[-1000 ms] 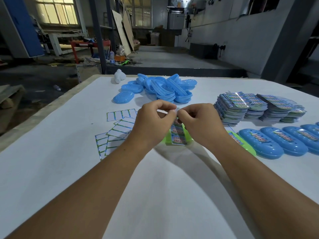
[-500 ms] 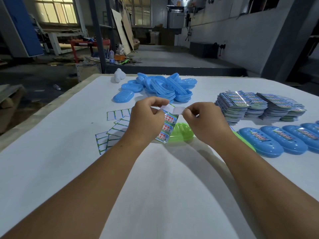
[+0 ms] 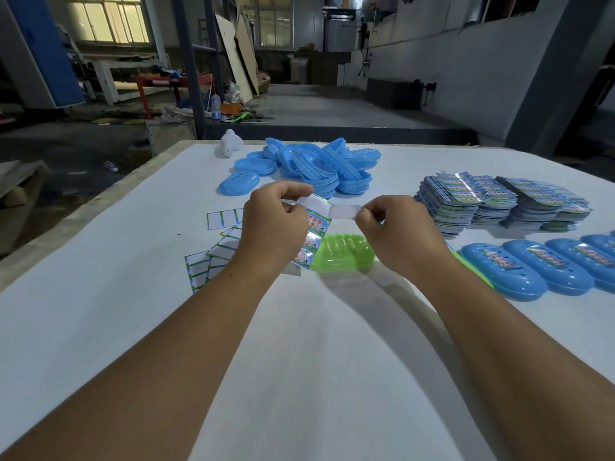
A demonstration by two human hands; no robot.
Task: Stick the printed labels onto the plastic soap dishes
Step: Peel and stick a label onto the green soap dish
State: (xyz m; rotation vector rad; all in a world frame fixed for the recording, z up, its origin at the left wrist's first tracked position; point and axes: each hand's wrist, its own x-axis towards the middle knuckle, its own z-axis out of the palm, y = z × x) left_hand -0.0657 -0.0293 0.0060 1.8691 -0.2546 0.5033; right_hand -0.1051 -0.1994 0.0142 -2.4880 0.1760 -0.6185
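Labels on a printed sheet (image 3: 311, 241) hang from the left hand (image 3: 274, 224), whose thumb and fingers pinch the sheet's top edge above the middle of the table (image 3: 100, 327). One peeled label (image 3: 344, 211), seen from its pale back, stretches sideways from that sheet to the right hand (image 3: 399, 232), which pinches its far end between thumb and fingertips. Both hands are held above the tabletop, near each other. Directly under them a green soap dish (image 3: 346, 252) lies on the table, partly covered by the hanging sheet.

Toward the far edge sits a heap of blue soap dishes (image 3: 319, 168), with a white dish-shaped object (image 3: 229, 144) just beside it near the far left corner. Stacks of printed label sheets (image 3: 499, 204) stand toward the right edge. Nearer the person, along the right edge, a row of blue dishes with labels on top (image 3: 539, 264) lies side by side. Left of the hands, several emptied backing sheets (image 3: 213, 251) with white rectangles and green borders lie scattered flat, some overlapping.
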